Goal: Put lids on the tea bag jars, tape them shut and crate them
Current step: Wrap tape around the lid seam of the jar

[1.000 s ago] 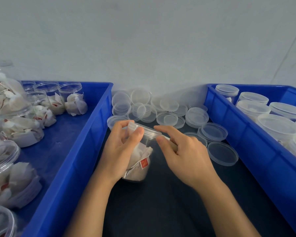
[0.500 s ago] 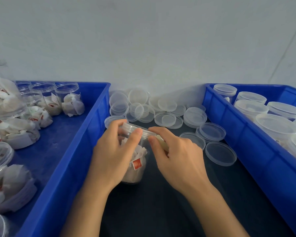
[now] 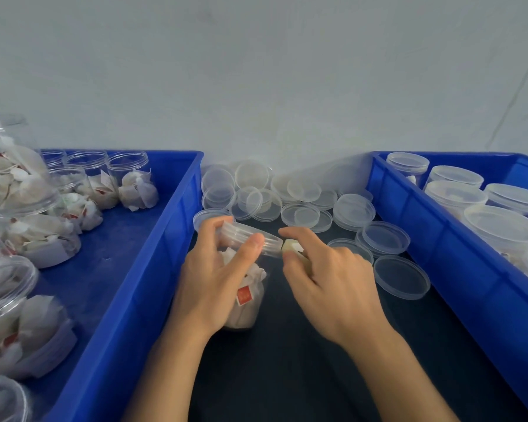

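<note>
A lidded jar (image 3: 244, 275) of tea bags is gripped by the left hand (image 3: 214, 278) — thumb curled over the lid (image 3: 250, 237) — and stands tilted on the dark table (image 3: 287, 376) between two blue crates (image 3: 153, 269). A pale strip of tape (image 3: 290, 247) (pinched by the right hand (image 3: 326, 278)) is held against the lid's edge. Loose lids (image 3: 401, 277) lie near.

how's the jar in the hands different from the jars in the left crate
The held jar carries a lid and stands on the dark table, gripped by the left hand. The jars at the back of the left crate have open mouths and rest inside the blue crate, untouched. The held jar tilts; those stand upright. All are clear plastic with white tea bags inside.
</note>
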{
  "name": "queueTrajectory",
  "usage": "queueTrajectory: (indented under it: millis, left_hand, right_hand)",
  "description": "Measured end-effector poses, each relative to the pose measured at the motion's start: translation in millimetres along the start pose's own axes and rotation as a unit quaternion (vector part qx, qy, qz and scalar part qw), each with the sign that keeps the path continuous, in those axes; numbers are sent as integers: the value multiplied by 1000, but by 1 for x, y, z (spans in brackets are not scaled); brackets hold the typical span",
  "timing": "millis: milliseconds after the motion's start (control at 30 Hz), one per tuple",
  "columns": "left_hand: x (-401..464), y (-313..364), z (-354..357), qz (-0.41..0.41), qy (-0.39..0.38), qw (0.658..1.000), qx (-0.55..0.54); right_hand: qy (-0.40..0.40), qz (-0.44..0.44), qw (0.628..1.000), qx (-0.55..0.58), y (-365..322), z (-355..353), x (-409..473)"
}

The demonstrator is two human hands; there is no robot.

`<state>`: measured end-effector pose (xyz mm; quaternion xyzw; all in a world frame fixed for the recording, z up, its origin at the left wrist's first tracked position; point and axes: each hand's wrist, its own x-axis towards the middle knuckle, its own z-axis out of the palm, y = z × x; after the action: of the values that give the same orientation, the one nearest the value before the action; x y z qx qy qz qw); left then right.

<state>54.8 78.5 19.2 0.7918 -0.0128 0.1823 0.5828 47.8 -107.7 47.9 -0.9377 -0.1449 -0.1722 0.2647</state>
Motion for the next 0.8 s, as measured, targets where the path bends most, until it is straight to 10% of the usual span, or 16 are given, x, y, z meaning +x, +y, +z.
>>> queueTrajectory:
  millis: [600,800]
  left_hand:
    - [-2,5,-6,-61,-77,992,-85]
    - [-4,12,-1,15,29,999,25]
  right_hand:
    - [-9,-18,998,52,8,5,-1]
    - [63,-25,998,9,1,7,-4]
